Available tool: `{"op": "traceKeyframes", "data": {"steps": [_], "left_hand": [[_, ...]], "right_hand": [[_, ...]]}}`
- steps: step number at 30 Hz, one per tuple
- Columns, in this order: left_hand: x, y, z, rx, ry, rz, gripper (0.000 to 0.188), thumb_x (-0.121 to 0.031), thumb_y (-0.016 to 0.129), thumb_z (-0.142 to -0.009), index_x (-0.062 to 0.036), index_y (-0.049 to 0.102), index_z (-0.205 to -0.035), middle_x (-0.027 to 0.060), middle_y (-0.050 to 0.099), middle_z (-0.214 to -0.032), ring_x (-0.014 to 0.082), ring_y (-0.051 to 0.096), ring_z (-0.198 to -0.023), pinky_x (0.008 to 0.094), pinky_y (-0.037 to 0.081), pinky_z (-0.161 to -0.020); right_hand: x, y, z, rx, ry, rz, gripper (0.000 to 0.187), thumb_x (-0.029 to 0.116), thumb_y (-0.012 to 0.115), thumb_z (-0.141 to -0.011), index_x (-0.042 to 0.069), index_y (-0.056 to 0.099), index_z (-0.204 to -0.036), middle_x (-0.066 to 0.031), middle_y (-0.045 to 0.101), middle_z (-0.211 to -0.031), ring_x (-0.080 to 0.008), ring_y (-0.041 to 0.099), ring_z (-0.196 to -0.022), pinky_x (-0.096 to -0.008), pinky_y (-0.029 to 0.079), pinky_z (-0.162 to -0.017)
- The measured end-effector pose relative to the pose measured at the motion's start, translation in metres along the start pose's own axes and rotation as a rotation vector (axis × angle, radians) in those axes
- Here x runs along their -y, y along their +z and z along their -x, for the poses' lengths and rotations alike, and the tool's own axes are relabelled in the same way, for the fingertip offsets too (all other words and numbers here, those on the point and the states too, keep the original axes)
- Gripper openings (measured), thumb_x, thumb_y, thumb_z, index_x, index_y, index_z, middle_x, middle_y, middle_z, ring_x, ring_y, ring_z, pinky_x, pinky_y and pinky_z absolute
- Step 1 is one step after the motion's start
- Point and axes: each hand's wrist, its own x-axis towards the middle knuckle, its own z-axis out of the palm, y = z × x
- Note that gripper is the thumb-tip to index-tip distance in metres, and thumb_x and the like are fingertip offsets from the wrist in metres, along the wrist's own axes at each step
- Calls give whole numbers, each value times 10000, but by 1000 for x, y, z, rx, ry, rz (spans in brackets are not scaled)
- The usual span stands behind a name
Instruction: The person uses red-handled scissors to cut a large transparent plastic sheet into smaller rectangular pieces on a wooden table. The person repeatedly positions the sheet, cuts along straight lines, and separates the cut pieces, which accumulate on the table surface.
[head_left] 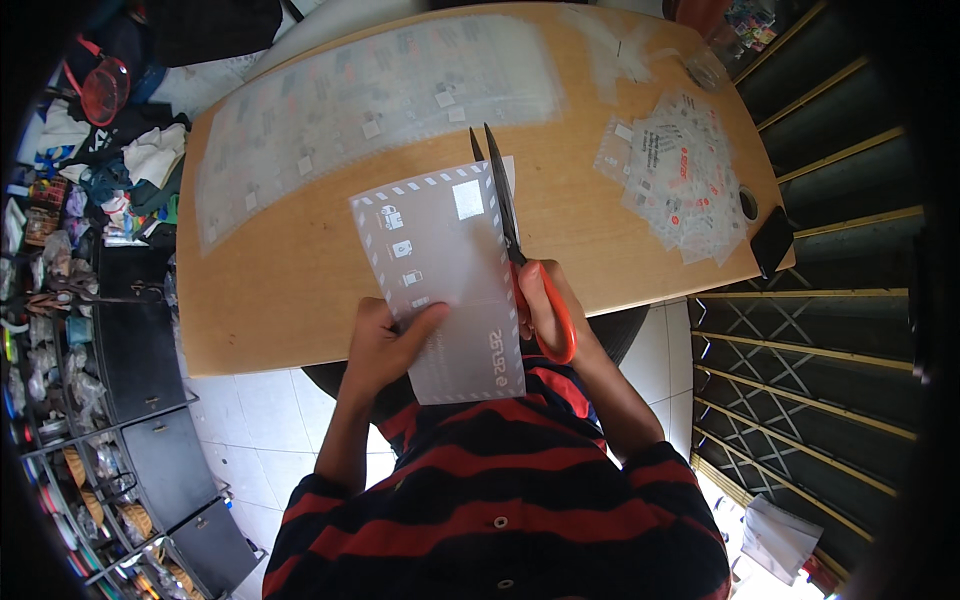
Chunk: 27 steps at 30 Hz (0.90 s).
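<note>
My left hand (388, 345) grips a translucent printed plastic sheet (440, 250) by its lower left side, thumb on top. The sheet has a striped border, small white icons and a white square, and is held up over the table's near edge. In my right hand (548, 308) is a pair of scissors (506, 215) with red-orange handles. Their dark blades point away from me, spread slightly apart at the tips, along the sheet's right edge. A narrow strip (511, 175) shows behind the blades; whether it is cut free I cannot tell.
On the wooden table (270, 320) a long spread of similar translucent sheets (330, 110) covers the far left. A pile of cut printed pieces (680, 175) lies at the right, near a black phone (771, 242). Cluttered shelves (60, 370) stand left; a folding metal gate (810, 330) stands right.
</note>
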Motion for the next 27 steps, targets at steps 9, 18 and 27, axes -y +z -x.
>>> {"op": "traceKeyframes", "data": {"steps": [9, 18, 27], "left_hand": [[22, -17, -4, -34, -167, -14, 198, -168, 705, -901, 11, 716, -985, 55, 724, -825, 97, 653, -721, 257, 508, -641], [38, -58, -14, -128, -285, 68, 256, -188, 691, -917, 18, 669, -1068, 61, 706, -929, 126, 651, -831, 279, 517, -745], [42, -63, -45, 71, -221, 42, 228, -173, 648, -940, 0, 652, -1089, 0, 652, -887, 68, 562, -751, 247, 471, -682]], "right_hand": [[-16, -8, -22, -61, -109, 74, 757, 588, 322, -1013, 8, 554, -585, -39, 472, -446, -140, 462, -391, -282, 388, -429], [-15, -25, 16, -68, 28, 19, 835, 659, 200, -988, -33, 590, -733, -87, 542, -485, -139, 462, -359, -258, 396, -429], [-17, -17, 28, -7, 3, 89, 839, 657, 267, -986, -79, 663, -906, -111, 620, -589, -131, 495, -387, -277, 406, -425]]}}
